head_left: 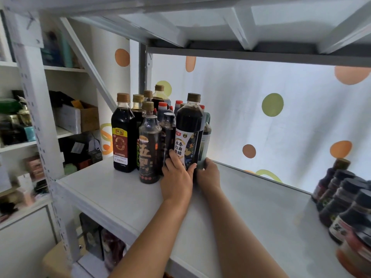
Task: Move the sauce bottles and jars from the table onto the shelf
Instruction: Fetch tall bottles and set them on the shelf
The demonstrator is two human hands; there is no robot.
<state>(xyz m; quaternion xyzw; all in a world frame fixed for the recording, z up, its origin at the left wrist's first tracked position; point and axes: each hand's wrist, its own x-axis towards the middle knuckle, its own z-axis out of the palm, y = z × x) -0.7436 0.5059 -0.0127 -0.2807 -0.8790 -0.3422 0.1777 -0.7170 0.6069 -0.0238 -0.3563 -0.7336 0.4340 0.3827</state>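
Observation:
A cluster of several dark sauce bottles stands at the back left of the white shelf board. The front one is a tall vinegar bottle with a blue and white label. My left hand grips its base from the left, thumb across the label. My right hand curls round the base of the dark green bottle just behind and to the right of it. A square bottle with a red label and a round black bottle stand left of my hands.
A row of several dark jars and small bottles lines the shelf's right end. Bare shelf board lies between the two groups. A spotted white curtain hangs behind. The upper shelf's underside is close overhead. Cluttered shelves stand at left.

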